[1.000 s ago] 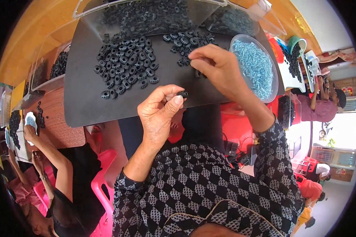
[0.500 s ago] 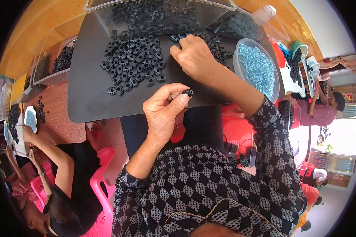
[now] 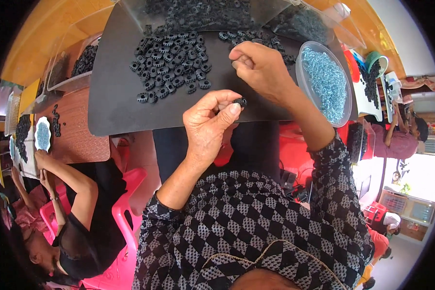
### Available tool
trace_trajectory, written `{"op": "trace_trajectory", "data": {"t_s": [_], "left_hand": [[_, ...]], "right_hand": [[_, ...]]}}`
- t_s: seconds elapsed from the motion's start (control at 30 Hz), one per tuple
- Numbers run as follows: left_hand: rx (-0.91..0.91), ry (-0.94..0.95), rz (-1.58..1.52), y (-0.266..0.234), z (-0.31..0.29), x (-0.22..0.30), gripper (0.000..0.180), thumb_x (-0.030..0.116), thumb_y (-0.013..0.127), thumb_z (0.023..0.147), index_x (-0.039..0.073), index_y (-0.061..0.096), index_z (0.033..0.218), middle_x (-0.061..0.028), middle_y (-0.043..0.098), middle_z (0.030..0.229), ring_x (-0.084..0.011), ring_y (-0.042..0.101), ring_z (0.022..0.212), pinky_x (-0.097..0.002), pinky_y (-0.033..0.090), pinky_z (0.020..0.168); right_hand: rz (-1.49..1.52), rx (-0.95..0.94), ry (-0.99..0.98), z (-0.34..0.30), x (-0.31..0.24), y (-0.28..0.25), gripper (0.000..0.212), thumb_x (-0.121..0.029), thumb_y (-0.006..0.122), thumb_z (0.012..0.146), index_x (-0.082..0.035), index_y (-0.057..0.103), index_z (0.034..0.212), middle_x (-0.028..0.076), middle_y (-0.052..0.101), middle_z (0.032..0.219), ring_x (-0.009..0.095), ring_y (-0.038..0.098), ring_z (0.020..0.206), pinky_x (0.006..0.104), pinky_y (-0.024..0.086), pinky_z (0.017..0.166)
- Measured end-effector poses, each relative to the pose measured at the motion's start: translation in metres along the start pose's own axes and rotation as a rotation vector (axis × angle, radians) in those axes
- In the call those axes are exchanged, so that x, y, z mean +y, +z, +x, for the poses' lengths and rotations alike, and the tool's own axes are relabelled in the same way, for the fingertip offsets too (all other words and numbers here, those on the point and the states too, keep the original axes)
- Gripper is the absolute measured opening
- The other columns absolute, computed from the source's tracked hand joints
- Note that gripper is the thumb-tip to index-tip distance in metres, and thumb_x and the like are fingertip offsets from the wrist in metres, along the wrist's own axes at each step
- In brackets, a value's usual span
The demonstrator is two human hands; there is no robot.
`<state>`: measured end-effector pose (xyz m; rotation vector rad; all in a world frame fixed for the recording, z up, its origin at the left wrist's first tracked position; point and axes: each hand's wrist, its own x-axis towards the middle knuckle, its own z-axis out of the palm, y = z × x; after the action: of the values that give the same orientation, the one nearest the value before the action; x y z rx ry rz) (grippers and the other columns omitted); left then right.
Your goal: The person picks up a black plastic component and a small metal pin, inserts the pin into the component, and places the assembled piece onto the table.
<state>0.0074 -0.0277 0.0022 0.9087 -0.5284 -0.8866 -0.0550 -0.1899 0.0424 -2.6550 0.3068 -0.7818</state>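
My left hand point(image 3: 205, 121) is closed, pinching a small black plastic piece point(image 3: 240, 102) between thumb and forefinger just above the table's near edge. To its right and a little farther off, my right hand point(image 3: 265, 72) hovers over the table with curled fingers. Whatever its fingertips may hold is hidden. A heap of black oval plastic pieces with toothed edges point(image 3: 171, 65) lies beyond my left hand. Behind my right hand spreads a second group of black pieces point(image 3: 256, 36), partly covered by the hand.
A round clear tub of light-blue beads point(image 3: 324, 82) stands at the right of the dark table point(image 3: 116, 108). Clear bins point(image 3: 193, 17) of black pieces line the back. On the left, a person point(image 3: 77, 193) works at a brown table point(image 3: 77, 130); a pink chair point(image 3: 125, 212) stands between us.
My right hand has drawn back from the right-hand black pieces, nearer to me and rightward, its fingers curling tighter. My left hand keeps its pinch. The whole view has shifted slightly.
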Motion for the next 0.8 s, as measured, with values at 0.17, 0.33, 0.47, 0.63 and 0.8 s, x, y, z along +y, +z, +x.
{"op": "trace_trajectory", "data": {"t_s": [0.17, 0.33, 0.47, 0.63, 0.8], "left_hand": [[0.073, -0.025, -0.084, 0.002, 0.006, 0.006, 0.014, 0.003, 0.061, 0.086, -0.003, 0.061, 0.099, -0.0068, 0.065, 0.087, -0.0088, 0.059, 0.073, -0.0204, 0.048, 0.070], [0.093, 0.011, -0.116, 0.007, 0.012, 0.006, 0.014, -0.001, 0.062, 0.084, -0.004, 0.061, 0.097, -0.0046, 0.063, 0.083, -0.0092, 0.059, 0.073, -0.0206, 0.049, 0.071], [0.083, 0.013, -0.086, 0.007, 0.014, 0.004, 0.013, -0.003, 0.063, 0.082, -0.004, 0.063, 0.095, -0.0032, 0.061, 0.081, -0.0084, 0.057, 0.071, -0.0200, 0.048, 0.070], [0.074, 0.024, -0.106, 0.013, 0.012, 0.010, 0.014, -0.004, 0.064, 0.081, -0.004, 0.063, 0.095, -0.0033, 0.061, 0.081, -0.0083, 0.056, 0.072, -0.0197, 0.047, 0.071], [0.065, 0.031, -0.130, 0.016, 0.005, 0.012, 0.016, -0.004, 0.065, 0.079, -0.004, 0.063, 0.096, -0.0041, 0.062, 0.083, -0.0089, 0.057, 0.073, -0.0207, 0.048, 0.072]], "right_hand": [[0.491, -0.006, 0.415, -0.021, -0.025, -0.012, 0.012, -0.005, 0.063, 0.076, -0.001, 0.060, 0.088, 0.001, 0.060, 0.072, 0.005, 0.053, 0.064, 0.0216, 0.044, 0.057], [0.601, 0.180, 0.469, -0.040, -0.039, -0.002, 0.014, -0.004, 0.065, 0.076, -0.001, 0.060, 0.089, -0.002, 0.058, 0.073, 0.002, 0.049, 0.064, 0.0185, 0.041, 0.056], [0.568, 0.239, 0.418, -0.046, -0.046, 0.001, 0.012, -0.001, 0.063, 0.077, -0.002, 0.060, 0.089, -0.003, 0.058, 0.073, 0.002, 0.050, 0.065, 0.0187, 0.041, 0.056], [0.661, 0.273, 0.420, -0.046, -0.047, -0.004, 0.011, -0.001, 0.063, 0.077, -0.002, 0.061, 0.089, -0.003, 0.060, 0.075, 0.002, 0.052, 0.067, 0.0190, 0.042, 0.058], [0.696, 0.295, 0.444, -0.052, -0.052, -0.006, 0.010, -0.003, 0.064, 0.078, -0.002, 0.062, 0.087, -0.002, 0.061, 0.075, 0.003, 0.053, 0.067, 0.0192, 0.043, 0.059]]}}
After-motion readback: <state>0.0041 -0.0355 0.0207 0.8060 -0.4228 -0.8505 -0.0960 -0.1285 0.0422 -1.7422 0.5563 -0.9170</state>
